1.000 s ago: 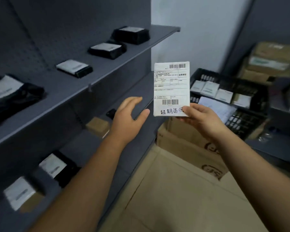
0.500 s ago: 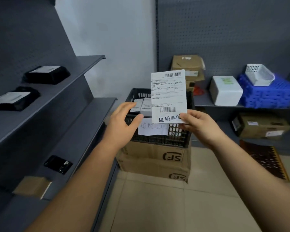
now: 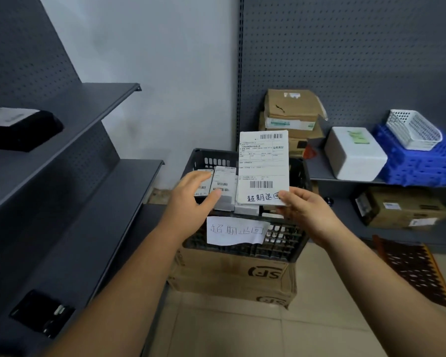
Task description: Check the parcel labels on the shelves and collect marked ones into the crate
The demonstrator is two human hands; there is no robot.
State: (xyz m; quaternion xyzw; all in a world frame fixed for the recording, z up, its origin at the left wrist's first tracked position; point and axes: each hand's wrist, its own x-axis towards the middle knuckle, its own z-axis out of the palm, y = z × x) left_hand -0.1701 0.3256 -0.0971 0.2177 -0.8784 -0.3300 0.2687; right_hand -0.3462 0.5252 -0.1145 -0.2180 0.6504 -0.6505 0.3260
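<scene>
Fingers (image 3: pixel 290 199) of the right hand (image 3: pixel 312 215) pinch the marked parcel (image 3: pixel 263 168), now carried from the shelves to above the crate (image 3: pixel 300 173); left hand (image 3: pixel 191 199) relaxed beside it. Drop-in likely follows.

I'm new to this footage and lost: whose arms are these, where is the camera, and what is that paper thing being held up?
There is no machine here. A person wears a camera on the head, so you look down along their own two arms. The right hand pinches the lower corner of a flat white parcel, held upright so that its shipping label with barcodes and a handwritten mark faces the camera. The left hand is open and holds nothing. Just behind both hands is a dark plastic crate with similar labelled parcels standing inside and a handwritten paper sign on its front. The crate sits on a cardboard box. Grey shelves on the left carry black-wrapped parcels.
</scene>
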